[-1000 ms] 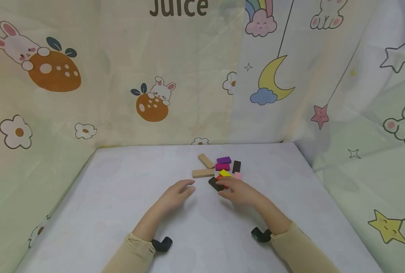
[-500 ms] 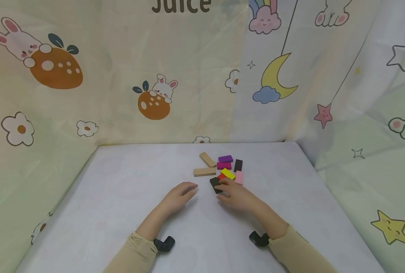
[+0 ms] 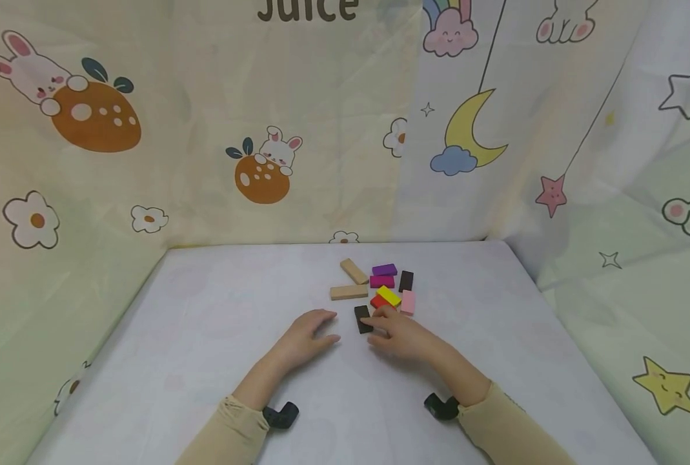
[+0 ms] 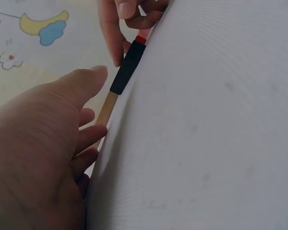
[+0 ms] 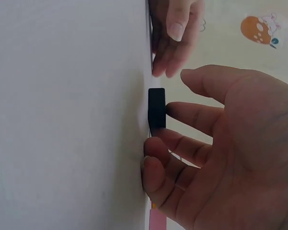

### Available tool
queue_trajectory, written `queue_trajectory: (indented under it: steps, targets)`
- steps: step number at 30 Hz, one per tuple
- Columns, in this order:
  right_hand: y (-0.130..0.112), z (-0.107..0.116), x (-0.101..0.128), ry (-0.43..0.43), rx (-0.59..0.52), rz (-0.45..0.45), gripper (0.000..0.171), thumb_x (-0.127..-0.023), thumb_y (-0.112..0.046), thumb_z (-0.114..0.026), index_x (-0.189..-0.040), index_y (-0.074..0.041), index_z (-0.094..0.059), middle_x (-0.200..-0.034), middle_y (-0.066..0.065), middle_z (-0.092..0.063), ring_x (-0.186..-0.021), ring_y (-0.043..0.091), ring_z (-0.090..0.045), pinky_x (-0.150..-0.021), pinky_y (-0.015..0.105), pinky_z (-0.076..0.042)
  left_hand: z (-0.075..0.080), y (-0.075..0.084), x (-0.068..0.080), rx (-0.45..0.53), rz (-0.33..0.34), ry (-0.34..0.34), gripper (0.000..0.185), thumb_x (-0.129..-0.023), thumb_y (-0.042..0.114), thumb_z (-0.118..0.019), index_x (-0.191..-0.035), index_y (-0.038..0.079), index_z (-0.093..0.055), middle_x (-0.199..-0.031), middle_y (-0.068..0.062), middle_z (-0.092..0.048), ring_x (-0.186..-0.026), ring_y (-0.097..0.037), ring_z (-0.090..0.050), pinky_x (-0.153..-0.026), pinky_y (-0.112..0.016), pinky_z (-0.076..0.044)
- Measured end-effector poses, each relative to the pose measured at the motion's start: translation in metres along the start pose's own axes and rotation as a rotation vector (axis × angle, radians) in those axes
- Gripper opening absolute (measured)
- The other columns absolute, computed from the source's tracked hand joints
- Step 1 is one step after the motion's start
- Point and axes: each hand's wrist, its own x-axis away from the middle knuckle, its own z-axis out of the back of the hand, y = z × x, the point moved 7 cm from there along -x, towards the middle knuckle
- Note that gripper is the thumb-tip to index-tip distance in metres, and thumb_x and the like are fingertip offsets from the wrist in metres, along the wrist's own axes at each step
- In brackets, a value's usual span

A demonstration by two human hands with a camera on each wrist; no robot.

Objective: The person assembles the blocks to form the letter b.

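On the white cloth-covered table (image 3: 205, 336), the right hand (image 3: 399, 336) lies with loosely straightened fingers (image 5: 187, 112) touching the flat black rectangular wooden block (image 3: 363, 319); block's long axis runs away from the person. Left hand (image 3: 306, 336) rests relaxed, holding nothing, just left.

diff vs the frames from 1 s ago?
The right hand has slid the near black block out of the cluster, leftward toward the left hand, turning it end-on; fingertips touch it. Red block uncovered. Left hand and the other blocks unchanged.
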Motion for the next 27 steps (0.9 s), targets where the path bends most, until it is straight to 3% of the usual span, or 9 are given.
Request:
queue_trajectory:
  steps: [8,16,27]
  targets:
    - [-0.015,-0.007,0.003,-0.054,-0.006,0.038,0.054,-0.092,-0.043,-0.066,-0.143,-0.032,-0.053,-0.130,0.000,-0.054,-0.098,0.010,-0.058,-0.085,0.033,-0.058,-0.003,0.002,-0.001,-0.122,-0.051,-0.001,0.074,-0.086,0.054,-0.070,-0.146,0.016,-0.047,-0.146,-0.008,-0.052,-0.139,-0.029,-0.043,-0.119,-0.048,-0.032]
    - [-0.031,-0.013,0.007,-0.083,0.020,0.116,0.053,-0.094,-0.044,-0.063,-0.144,-0.028,-0.053,-0.127,-0.002,-0.054,-0.087,0.007,-0.054,-0.077,0.022,-0.053,-0.005,0.006,0.000,-0.210,-0.116,-0.005,0.080,-0.080,0.060,-0.072,-0.145,0.020,-0.048,-0.143,-0.003,-0.052,-0.137,-0.024,-0.045,-0.117,-0.046,-0.034]
    - [-0.038,-0.022,0.009,-0.135,-0.020,0.135,0.053,-0.093,-0.047,-0.064,-0.143,-0.036,-0.051,-0.129,-0.006,-0.053,-0.092,0.005,-0.053,-0.079,0.020,-0.052,-0.005,0.010,0.002,-0.249,-0.163,-0.011,0.078,-0.080,0.060,-0.074,-0.144,0.022,-0.050,-0.142,-0.002,-0.052,-0.135,-0.023,-0.046,-0.116,-0.045,-0.035]
